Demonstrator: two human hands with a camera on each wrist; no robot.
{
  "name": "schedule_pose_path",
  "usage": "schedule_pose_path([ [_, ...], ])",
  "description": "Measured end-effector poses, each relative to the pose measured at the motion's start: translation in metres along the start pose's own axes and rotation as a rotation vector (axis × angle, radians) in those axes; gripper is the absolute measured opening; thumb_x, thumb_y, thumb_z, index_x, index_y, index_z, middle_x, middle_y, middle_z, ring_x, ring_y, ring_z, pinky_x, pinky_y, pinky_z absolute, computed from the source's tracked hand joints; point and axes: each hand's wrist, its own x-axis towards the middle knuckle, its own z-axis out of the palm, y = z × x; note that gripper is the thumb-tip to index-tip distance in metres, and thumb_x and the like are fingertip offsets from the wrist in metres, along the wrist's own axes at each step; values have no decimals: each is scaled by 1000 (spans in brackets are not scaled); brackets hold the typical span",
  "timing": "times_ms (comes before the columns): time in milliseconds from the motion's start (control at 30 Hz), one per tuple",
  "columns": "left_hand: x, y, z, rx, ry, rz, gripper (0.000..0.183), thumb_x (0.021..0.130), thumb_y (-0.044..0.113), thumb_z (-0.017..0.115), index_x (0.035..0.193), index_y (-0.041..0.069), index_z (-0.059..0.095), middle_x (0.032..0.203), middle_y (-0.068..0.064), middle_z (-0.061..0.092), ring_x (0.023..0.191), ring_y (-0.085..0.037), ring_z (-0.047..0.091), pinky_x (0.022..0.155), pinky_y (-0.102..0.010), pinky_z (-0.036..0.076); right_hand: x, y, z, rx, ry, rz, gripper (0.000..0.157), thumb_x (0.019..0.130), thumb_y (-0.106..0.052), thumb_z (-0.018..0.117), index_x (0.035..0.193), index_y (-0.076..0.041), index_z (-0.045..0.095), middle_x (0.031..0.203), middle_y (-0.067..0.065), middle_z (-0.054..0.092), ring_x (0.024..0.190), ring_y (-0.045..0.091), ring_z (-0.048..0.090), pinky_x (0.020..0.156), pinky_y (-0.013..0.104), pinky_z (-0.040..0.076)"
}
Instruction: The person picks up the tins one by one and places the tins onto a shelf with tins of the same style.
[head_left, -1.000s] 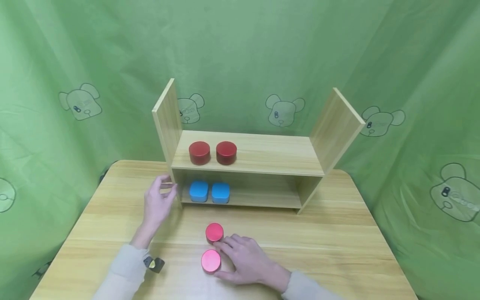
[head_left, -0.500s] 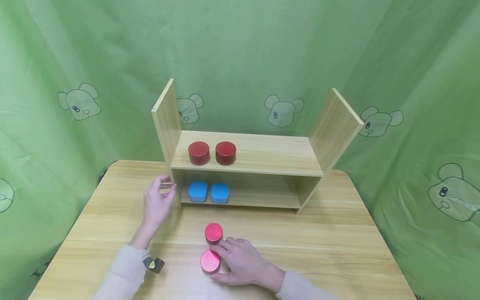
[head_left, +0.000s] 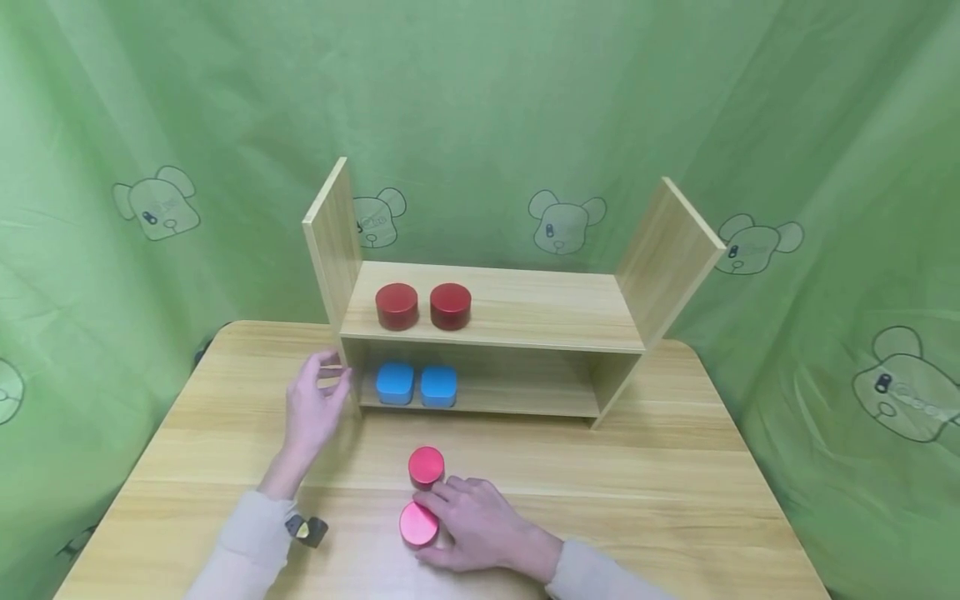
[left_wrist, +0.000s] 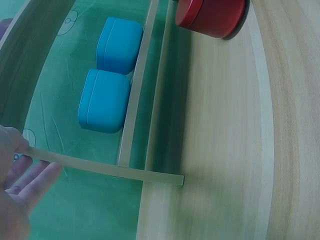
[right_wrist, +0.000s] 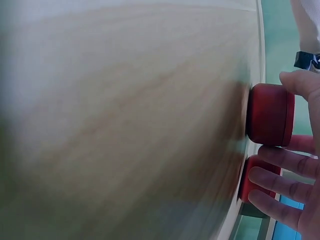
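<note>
Two round red tins stand on the table in front of a small wooden shelf, one behind the other. My right hand (head_left: 480, 525) has its thumb and index finger on opposite sides of the nearer red tin (head_left: 418, 524). The farther red tin (head_left: 426, 467) sits just beyond those fingers; the right wrist view shows the other fingers beside it. At the shelf's left side, my left hand (head_left: 315, 404) pinches the upright side panel (left_wrist: 100, 167) between thumb and fingers. Part of the left hand is cut off in the left wrist view.
On the shelf's upper board (head_left: 547, 308) stand two darker red round tins (head_left: 397, 307). Two blue rounded-square tins (head_left: 395, 383) stand on its lower board, towards the left. Tall side panels rise at both ends. A green curtain (head_left: 480, 108) hangs behind the table (head_left: 660, 500).
My right hand has shifted slightly left, and its index finger has come down from between the tins onto the nearer red tin's edge. My left hand stays on the shelf panel.
</note>
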Motion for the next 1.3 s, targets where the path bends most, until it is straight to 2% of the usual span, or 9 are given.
schedule_pose_path([
  [300, 0, -1, 0, -14, -11, -5, 34, 93, -4, 72, 124, -9, 62, 119, -29, 72, 101, -44, 76, 80, -47, 71, 2, -2, 0, -17, 2, -7, 60, 91, -63, 70, 132, -20, 69, 120, -6, 76, 105, 10, 72, 74, 20, 64],
  [500, 0, -1, 0, -14, -22, -6, 34, 93, -4, 72, 125, -9, 61, 119, -30, 72, 101, -44, 75, 80, -47, 71, 0, -2, 1, -12, -17, -6, 60, 90, -64, 69, 132, -22, 68, 119, -6, 76, 104, 9, 71, 78, 20, 63],
  [700, 0, -1, 0, -19, -18, 3, 33, 93, -4, 72, 124, -9, 62, 118, -30, 72, 100, -44, 76, 80, -47, 71, -5, 1, 0, -31, 14, -18, 60, 88, -65, 71, 130, -21, 69, 119, -8, 77, 101, 8, 72, 79, 19, 64],
  [900, 0, 0, -1, -23, -16, -1, 34, 93, -4, 72, 124, -9, 61, 118, -30, 72, 101, -45, 75, 80, -47, 71, -11, 6, -8, -47, 46, -15, 61, 86, -65, 73, 130, -22, 70, 113, -9, 76, 97, 7, 70, 75, 19, 63],
  [1133, 0, -1, -1, -26, -12, -8, 34, 93, -4, 72, 125, -9, 61, 119, -29, 72, 101, -44, 75, 81, -46, 71, -17, 12, -19, -33, 18, 12, 60, 88, -65, 72, 131, -23, 69, 107, -10, 75, 95, 8, 67, 74, 17, 60],
  [1300, 1, -2, 0, -25, -11, -4, 34, 92, -4, 72, 125, -9, 62, 119, -29, 72, 101, -44, 75, 80, -45, 71, -20, 18, -25, -50, 82, 26, 62, 83, -64, 78, 128, -22, 71, 103, -10, 75, 91, 7, 67, 71, 18, 61],
])
